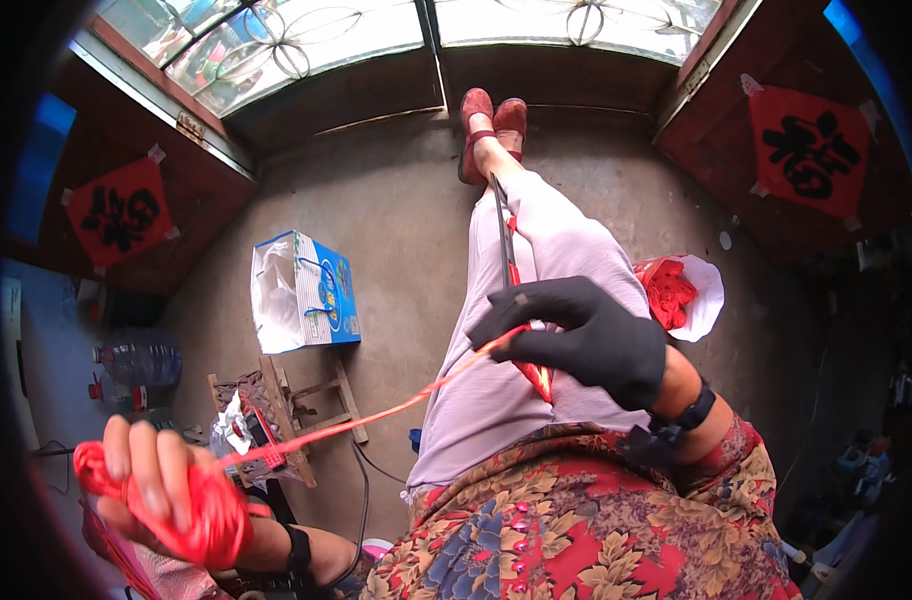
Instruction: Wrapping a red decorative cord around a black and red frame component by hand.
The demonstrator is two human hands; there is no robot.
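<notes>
My left hand [156,470], bare, is closed round a bundle of shiny red ribbon or cord [201,525] at the lower left. From it a thin red strand [361,416] runs up to the right across my lap. My right hand [586,335], in a black glove, pinches the other end of that strand between thumb and fingers. Below the gloved hand, a long, narrow dark tool or rod [505,235] lies along my legs. Shiny red pieces [538,380] show beside and beneath it; the glove hides its middle.
On the floor to the left stands a blue and white paper bag [326,295], with a small wooden stool [331,400] holding odds and ends nearer me. Plastic bottles [141,362] lie further left. A white bag of red material [696,300] sits right of my legs. Glazed doors [436,70] are ahead.
</notes>
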